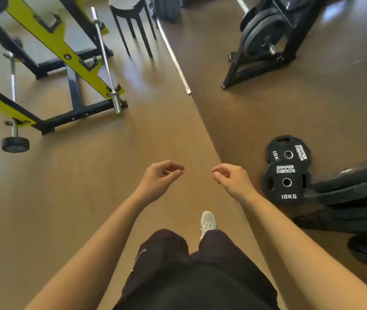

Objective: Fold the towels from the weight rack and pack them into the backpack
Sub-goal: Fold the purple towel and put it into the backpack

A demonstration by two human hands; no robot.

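I see no towels and no backpack, so I think the job has hardly begun. The left hand and right hand hang over the smooth brown floor. Each grip is loosely curled and holds nothing. Round black plates lie by the floor's right edge.
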